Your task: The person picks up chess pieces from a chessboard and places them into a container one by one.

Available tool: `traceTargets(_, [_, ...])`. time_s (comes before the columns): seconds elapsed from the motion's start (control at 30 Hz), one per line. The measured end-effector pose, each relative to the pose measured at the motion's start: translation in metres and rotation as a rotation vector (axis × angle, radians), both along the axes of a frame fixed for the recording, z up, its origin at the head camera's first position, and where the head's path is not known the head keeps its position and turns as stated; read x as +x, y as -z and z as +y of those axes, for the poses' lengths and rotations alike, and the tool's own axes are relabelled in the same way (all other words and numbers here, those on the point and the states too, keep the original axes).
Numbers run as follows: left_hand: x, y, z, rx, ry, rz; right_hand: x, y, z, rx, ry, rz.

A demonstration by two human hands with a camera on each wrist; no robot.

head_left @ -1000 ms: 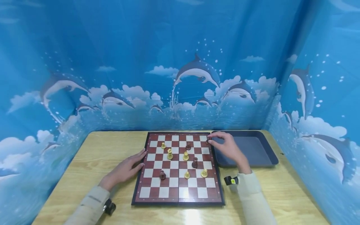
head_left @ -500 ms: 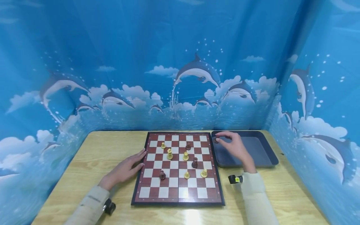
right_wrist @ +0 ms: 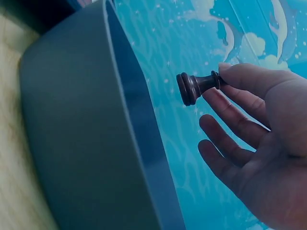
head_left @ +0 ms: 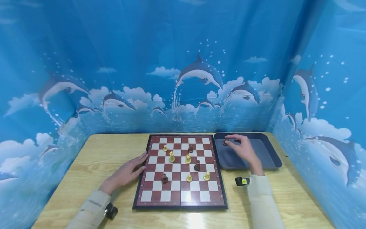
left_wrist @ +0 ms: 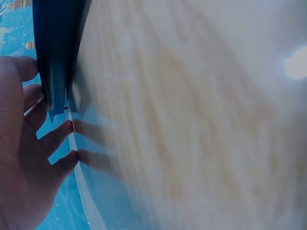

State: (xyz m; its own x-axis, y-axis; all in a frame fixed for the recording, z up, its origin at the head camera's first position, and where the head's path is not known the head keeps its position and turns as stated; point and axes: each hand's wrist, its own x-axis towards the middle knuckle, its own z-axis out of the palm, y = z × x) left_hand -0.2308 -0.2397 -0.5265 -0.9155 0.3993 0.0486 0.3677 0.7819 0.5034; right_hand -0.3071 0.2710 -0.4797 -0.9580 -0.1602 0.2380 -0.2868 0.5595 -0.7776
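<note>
While your right hand [head_left: 244, 149] is pinching a dark chess piece [right_wrist: 194, 89] by its narrow end between thumb and fingertips, you are holding that piece over the ten o'clock part of the tray [head_left: 264, 152]. Its wide base is pointing toward nine o'clock in the right wrist view and is staying apart from the tray's rim; your fingertips are hiding part of its top. Two further fingers are bending loosely, clear of the piece.

Your left hand [head_left: 125, 173] is gripping nothing: its fingers are reaching out relaxed, with the tips touching the chessboard's edge at about ten o'clock.

Taking the middle of the chessboard [head_left: 180, 207] as your clock centre, you are seeing the tray sitting just beside it, between two and three. A small light piece [head_left: 165, 148] and a taller light piece [head_left: 172, 157] are standing toward eleven, the small one farther out. Toward one, another light piece [head_left: 187, 159] is standing nearer the centre than a dark piece [head_left: 190, 148]. A second dark one [head_left: 164, 178] is standing toward eight. Everything is resting on a wooden table [head_left: 114, 146], and a dolphin-print curtain [head_left: 128, 63] is hanging beyond, at twelve.
</note>
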Motion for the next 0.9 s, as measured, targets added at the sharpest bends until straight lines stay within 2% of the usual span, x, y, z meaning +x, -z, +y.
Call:
traceTargets(0.47, [0.000,0.003,-0.001,-0.002,-0.016,-0.016,-0.005,0.012,0.015,0.020,0.050,-0.017])
traceTargets(0.9, [-0.001,0.000,-0.001,0.011,-0.011,-0.024,-0.008,0.020,0.027,0.064,0.082,-0.033])
